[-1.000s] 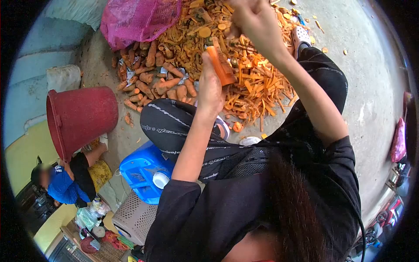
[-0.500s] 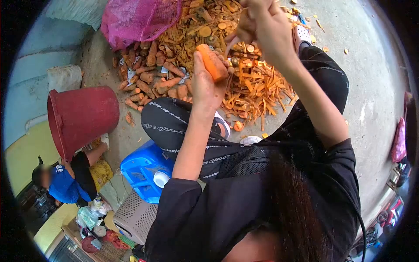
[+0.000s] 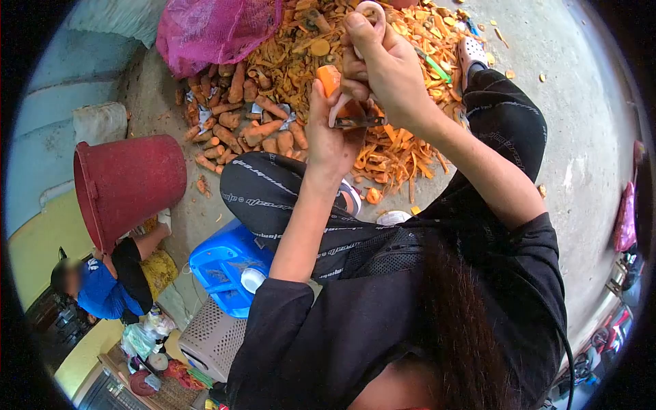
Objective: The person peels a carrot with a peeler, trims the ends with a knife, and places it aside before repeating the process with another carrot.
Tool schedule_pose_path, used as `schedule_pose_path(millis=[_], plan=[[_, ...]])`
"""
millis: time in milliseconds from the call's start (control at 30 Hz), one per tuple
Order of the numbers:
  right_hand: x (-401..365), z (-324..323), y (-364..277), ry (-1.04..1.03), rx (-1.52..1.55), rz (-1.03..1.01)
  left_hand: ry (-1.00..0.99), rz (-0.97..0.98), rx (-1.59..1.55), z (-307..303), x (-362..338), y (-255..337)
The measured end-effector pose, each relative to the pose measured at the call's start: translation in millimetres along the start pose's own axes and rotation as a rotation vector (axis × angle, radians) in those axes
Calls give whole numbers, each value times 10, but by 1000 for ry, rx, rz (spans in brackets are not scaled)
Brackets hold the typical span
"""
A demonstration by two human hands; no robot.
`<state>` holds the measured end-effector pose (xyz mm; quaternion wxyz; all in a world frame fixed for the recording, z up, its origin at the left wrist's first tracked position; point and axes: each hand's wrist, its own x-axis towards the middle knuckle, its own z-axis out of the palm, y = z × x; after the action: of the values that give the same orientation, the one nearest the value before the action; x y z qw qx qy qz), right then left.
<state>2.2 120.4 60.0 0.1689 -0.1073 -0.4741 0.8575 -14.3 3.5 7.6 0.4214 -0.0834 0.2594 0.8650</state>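
My left hand (image 3: 324, 137) is wrapped around a peeled orange carrot (image 3: 329, 78), whose top end sticks out above the fingers. In my right hand (image 3: 395, 75) is a peeler (image 3: 337, 115) with a pale pinkish frame and a looped handle end. Its dark blade lies across the lower part of the carrot, close to my left palm; the exact contact is partly hidden. Below my hands spreads a heap of orange peelings (image 3: 403, 154). Whole, dirty carrots (image 3: 236, 137) lie on the floor to the left.
A pink mesh sack (image 3: 212, 37) lies at the top left, beside older peelings (image 3: 301, 51). Something green (image 3: 436, 70) rests on the scraps. To the left are a red bucket (image 3: 137, 184), a blue jug (image 3: 219, 266) and a seated person (image 3: 109, 290).
My right hand has come down and left, bringing the peeler from above onto the carrot. My left hand has turned the carrot slightly, and less of it shows.
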Motion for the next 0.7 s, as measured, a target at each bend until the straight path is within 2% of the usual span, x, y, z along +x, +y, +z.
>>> schedule_pose_path(millis=[67,100,167,233,300,400,433,467,500,567,600,700], plan=[[10,-15,-38,-29,114,124,89,42,17,111,-24,-22],[25,-24,-50,-45,172,185,41,48,103,105,-28,-27],[112,-20,-45,32,86,89,-53,60,278,61,-51,-27],[220,-122,-113,57,25,108,-74,31,283,35,-62,-81],[242,-178,-130,-63,71,88,-117,14,273,58,-88,-107],[445,-222,-111,197,-156,-126,-187,-70,160,-48,-72,-117],[767,-510,130,191,-486,-613,-225,-104,132,-35,-73,-113],[925,-656,116,156,-598,-774,-94,-78,184,52,-101,-99],[993,-723,105,115,-711,-930,-103,-61,151,38,-62,-81],[591,-410,-202,-77,-259,-611,-104,-19,73,-39,-9,-56],[364,-245,-323,-170,-36,-444,-50,85,157,1,-62,-67],[40,-66,-364,-194,-18,-197,-183,-33,16,-230,69,-9]])
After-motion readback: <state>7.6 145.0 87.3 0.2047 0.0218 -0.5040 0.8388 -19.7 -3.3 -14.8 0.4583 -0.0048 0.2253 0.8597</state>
